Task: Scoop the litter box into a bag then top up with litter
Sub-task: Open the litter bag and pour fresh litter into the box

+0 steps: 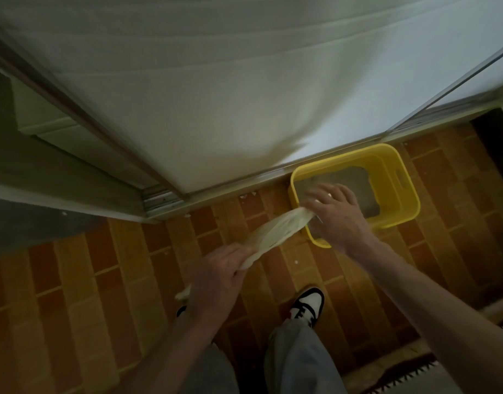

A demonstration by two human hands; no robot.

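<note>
A yellow litter box (400, 177) stands on the tiled floor against the door sill, with grey litter (355, 177) in its bottom. A pale, thin plastic bag (275, 228) is stretched into a band between my two hands. My left hand (219, 274) grips its lower end, over the floor left of the box. My right hand (334, 209) pinches its upper end, over the box's near left corner. No scoop shows in view.
Orange-brown brick-pattern tiles (102, 280) cover the floor. A white sliding door (216, 109) and its metal track (159, 200) run behind the box. My shoe (307, 304) and trouser legs are below. A patterned rug edge (415, 373) lies at the lower right.
</note>
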